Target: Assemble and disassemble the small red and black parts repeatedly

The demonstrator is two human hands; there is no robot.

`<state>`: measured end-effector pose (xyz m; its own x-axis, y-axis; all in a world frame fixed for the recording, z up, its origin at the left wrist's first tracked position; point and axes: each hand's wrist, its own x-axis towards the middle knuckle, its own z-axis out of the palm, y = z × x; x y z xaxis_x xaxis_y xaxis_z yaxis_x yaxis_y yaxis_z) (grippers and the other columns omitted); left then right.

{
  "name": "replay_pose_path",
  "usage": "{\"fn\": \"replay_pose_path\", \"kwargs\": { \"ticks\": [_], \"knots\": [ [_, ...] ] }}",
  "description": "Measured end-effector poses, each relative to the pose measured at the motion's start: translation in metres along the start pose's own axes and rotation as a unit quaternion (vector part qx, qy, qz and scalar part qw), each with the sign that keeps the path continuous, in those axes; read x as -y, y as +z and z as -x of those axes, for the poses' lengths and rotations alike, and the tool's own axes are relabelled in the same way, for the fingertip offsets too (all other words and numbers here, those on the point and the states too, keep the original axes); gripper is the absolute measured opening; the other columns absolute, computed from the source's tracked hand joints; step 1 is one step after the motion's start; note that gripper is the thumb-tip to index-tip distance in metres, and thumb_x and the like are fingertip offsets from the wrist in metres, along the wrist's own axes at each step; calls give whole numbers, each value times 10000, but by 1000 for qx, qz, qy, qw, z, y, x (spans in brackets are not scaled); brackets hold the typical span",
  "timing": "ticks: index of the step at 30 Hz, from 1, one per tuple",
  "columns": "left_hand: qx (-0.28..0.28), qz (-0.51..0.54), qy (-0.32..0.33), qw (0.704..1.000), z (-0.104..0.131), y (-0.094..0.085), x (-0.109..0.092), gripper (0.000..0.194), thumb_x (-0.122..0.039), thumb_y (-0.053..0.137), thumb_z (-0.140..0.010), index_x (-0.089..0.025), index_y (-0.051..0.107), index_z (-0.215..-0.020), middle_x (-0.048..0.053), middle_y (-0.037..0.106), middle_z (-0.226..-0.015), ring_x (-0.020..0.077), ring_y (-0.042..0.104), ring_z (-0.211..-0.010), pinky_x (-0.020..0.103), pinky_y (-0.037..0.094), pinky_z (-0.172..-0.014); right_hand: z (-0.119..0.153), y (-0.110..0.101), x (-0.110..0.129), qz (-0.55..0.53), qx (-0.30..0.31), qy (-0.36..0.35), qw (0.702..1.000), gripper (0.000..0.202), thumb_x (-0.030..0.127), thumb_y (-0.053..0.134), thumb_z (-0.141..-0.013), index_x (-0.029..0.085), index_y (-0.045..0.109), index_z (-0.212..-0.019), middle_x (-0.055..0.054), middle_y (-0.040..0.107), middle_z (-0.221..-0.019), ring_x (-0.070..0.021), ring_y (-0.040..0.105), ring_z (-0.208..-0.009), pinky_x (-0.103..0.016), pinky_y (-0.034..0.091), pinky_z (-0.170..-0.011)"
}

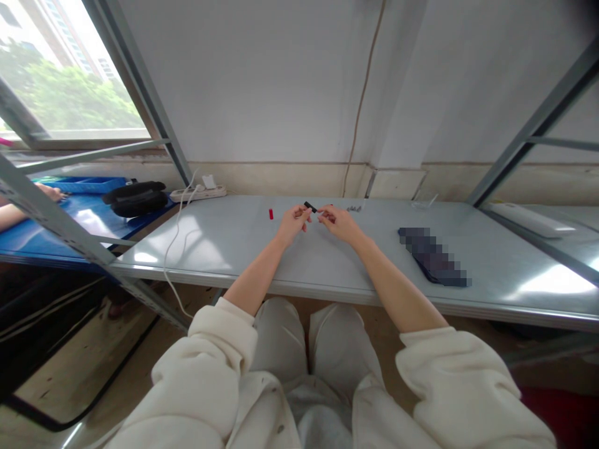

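My left hand (294, 223) is closed on a small black piece (309, 207) above the grey table (327, 262). Close beside it, my right hand (337, 221) has its fingers pinched together near the right end of the black piece; what they hold is too small to make out. A small red cylinder (271, 214) is on the table to the left of my left hand. Several small grey metal parts (354, 209) lie behind my right hand, near the wall.
A dark pixelated flat object (433, 257) lies on the right. At the left back are a power strip (199, 194) and its white cable (175, 237). Metal frame posts flank the table. Another person's arm (14, 215) rests at a blue table with a black case (135, 198).
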<state>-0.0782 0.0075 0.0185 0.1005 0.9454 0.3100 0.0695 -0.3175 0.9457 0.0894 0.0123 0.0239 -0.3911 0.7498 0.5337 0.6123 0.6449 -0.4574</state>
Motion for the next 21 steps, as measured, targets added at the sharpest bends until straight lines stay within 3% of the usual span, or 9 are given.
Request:
{"fn": "replay_pose_path", "kwargs": {
  "ticks": [5,14,18,21],
  "knots": [
    [0,9,8,1000,2,0,-3,367,-434,557,-735,-169,597,-986,-4,597,-699,32,439,-401,193,280,-398,-1,0,4,-2,16,18,1000,279,263,481,-807,144,580,-1039,-70,668,-835,-124,582,-635,-244,431,-662],
    [-119,29,45,991,2,-1,-11,350,-428,578,-720,-146,608,-923,-6,563,-657,30,410,-393,204,319,-418,-3,-6,6,87,34,11,996,146,236,545,-769,148,634,-845,-76,635,-830,-135,554,-701,-263,408,-702],
    [-115,-36,30,992,1,0,-6,303,-390,560,-742,-131,608,-891,19,597,-697,44,435,-430,213,359,-461,-1,-24,3,132,91,95,983,81,209,597,-726,158,648,-763,-61,636,-750,-144,560,-683,-252,403,-656],
    [-74,-156,65,983,-1,5,3,247,-336,571,-739,-124,623,-854,34,620,-713,72,497,-544,220,407,-573,6,-38,-3,126,111,165,972,105,227,602,-727,152,655,-777,-54,650,-743,-138,573,-672,-233,406,-627]
  ]
}}
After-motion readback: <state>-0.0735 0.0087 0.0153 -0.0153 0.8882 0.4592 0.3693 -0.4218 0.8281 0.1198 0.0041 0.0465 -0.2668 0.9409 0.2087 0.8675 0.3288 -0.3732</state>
